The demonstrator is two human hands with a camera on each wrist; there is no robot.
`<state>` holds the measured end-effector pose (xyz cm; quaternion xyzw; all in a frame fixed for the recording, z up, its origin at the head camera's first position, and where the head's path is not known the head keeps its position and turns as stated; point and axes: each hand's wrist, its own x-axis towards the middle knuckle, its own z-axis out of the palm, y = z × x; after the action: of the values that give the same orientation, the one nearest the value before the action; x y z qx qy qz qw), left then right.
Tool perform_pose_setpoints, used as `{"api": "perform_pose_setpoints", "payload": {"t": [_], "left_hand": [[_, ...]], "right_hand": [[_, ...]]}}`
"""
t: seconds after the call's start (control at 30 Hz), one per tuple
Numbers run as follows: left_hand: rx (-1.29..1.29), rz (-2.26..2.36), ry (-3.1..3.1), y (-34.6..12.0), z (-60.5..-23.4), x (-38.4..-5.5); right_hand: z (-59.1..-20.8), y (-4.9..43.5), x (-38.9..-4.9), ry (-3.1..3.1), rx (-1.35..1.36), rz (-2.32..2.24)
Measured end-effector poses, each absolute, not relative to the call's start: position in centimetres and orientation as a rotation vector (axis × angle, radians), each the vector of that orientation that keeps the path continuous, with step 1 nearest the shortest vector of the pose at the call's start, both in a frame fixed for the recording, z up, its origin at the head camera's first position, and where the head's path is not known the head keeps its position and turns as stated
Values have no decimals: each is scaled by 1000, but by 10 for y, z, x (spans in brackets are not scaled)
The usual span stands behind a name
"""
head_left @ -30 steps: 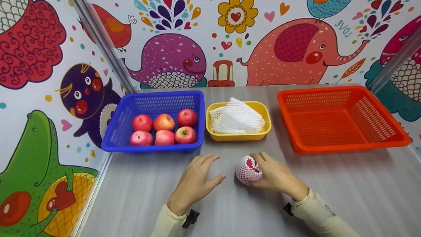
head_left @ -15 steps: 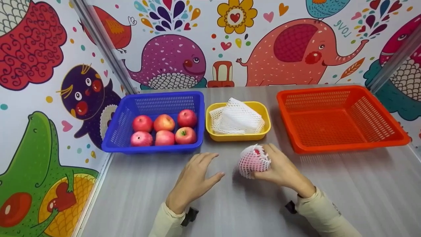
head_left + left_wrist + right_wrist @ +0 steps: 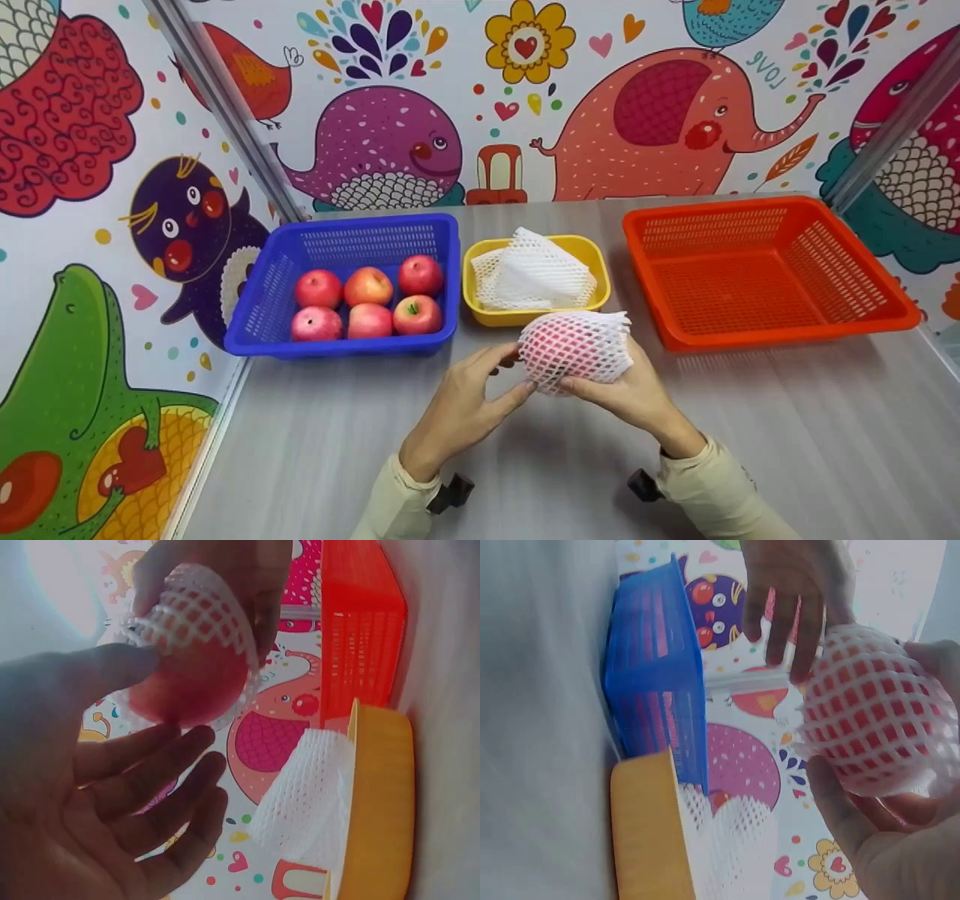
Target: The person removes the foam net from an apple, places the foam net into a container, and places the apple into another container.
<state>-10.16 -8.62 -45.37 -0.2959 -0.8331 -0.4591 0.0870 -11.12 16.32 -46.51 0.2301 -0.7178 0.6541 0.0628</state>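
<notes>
A red apple (image 3: 566,349) in a white foam net is held up above the table, its netting reaching past the fruit on the right. My right hand (image 3: 637,390) grips it from the right, thumb at the front and the other fingers mostly hidden behind. My left hand (image 3: 465,405) meets its left side, thumb and index fingertip on the apple and net. In the left wrist view, bare red skin of the apple (image 3: 195,682) shows at the net's open end, while the remaining left fingers (image 3: 187,840) hang apart from it.
A blue basket (image 3: 341,349) at the left holds several bare apples (image 3: 369,287). Behind the hands stands a yellow tray (image 3: 499,318) with white foam nets (image 3: 532,274). An orange-red basket (image 3: 787,334) sits at the right, before the cartoon-printed back wall (image 3: 577,45).
My right hand has lifted the netted apple off the table and turned it so the net's gathered end points right. The left hand has moved right to touch it.
</notes>
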Motion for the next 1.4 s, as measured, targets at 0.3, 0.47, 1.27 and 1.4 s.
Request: {"api": "perform_pose_setpoints", "payload": {"t": [0.3,0.47,1.27,1.4], "left_hand": [[-898,-1680,-2443,-86,-453,-104],[-895,-1772,-2375,-90,-454,-105],[-581,-1721,-2355,-138,-464,-96],[-535,-1725,-2366,-139,-454,-89]], "right_hand": [[-467,151,-103,-2114,877,2232],[-463,156,-104,-2225,928,2174],[-408,183,-194,-2036,614,772],[-427,165,-230,-2240,631,494]]}}
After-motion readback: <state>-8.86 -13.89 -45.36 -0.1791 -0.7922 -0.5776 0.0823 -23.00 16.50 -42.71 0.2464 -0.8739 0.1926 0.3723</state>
